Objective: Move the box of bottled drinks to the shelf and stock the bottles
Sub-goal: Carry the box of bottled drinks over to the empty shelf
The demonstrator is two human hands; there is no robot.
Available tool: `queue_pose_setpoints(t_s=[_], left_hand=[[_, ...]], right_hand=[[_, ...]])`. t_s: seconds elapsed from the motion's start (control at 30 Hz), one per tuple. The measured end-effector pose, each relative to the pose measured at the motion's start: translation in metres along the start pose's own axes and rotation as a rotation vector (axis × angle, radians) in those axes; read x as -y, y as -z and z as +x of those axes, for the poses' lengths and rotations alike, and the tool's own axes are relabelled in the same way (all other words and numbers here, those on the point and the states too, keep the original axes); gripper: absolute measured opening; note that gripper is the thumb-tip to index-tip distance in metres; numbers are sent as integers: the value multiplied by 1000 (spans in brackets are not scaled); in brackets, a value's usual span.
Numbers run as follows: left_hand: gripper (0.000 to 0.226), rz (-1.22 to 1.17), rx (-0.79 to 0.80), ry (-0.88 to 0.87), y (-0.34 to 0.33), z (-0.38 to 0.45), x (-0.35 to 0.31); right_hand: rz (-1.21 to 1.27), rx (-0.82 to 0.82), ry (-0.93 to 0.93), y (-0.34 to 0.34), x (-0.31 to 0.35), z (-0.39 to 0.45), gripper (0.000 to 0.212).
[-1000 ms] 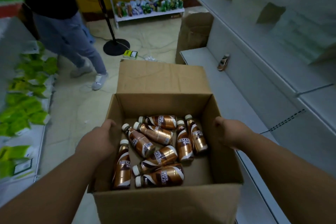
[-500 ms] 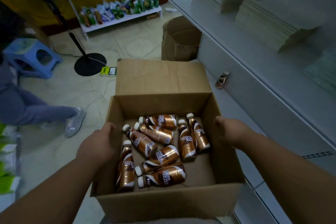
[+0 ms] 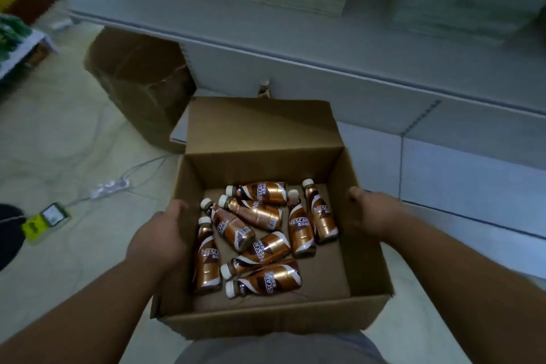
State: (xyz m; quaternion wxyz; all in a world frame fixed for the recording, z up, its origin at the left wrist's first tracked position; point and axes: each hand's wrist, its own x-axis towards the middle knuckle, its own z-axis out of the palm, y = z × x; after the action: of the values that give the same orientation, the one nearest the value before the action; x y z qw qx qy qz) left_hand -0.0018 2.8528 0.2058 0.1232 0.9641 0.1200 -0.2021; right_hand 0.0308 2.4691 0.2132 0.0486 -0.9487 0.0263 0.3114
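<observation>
The open brown cardboard box (image 3: 266,322) is held up in front of the person, in front of the pale grey metal shelf (image 3: 443,186), its far flap standing open toward the shelf. The left hand (image 3: 159,236) clasps the box's left wall, palm flat against the outside and thumb hooked over the top edge; the fingers are hidden behind the cardboard. The right hand (image 3: 373,213) grips the right wall the same way, thumb over the rim, the other fingers out of sight on the outside. Inside the box, eight small copper-and-brown plastic coffee bottles with white caps (image 3: 260,233) lie on their sides in a loose jumble on the bottom, several touching or overlapping. One more bottle of the same kind (image 3: 263,89) shows just past the far flap, on the lower shelf level. A second, darker cardboard box (image 3: 139,83) stands on the floor at the shelf's left end.
</observation>
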Motion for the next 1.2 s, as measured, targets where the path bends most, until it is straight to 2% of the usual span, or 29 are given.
queue_pose_setpoints(t_s=[0.13, 0.27, 0.47, 0.73, 0.83, 0.97, 1.2], left_hand=[[73, 87, 54, -150, -9, 25, -29], [79, 184, 116, -322, -33, 38, -77], [68, 351, 161, -679, -60, 34, -180], [64, 499, 260, -987, -138, 40, -282], [59, 525, 319, -1111, -185, 58, -298], [61, 569, 369, -1181, -262, 88, -299], [54, 694, 392, -1212, -441, 157, -248]], right_hand=[[154, 12, -177, -43, -27, -31, 72], [326, -35, -338, -100, -66, -68, 63], [525, -81, -585, -157, -124, -145, 49], [713, -118, -913, -231, -149, -183, 51], [781, -118, -1044, -286, -132, -175, 63], [867, -132, -1152, -365, -109, -136, 59], [962, -136, -1239, -552, -69, -32, 60]])
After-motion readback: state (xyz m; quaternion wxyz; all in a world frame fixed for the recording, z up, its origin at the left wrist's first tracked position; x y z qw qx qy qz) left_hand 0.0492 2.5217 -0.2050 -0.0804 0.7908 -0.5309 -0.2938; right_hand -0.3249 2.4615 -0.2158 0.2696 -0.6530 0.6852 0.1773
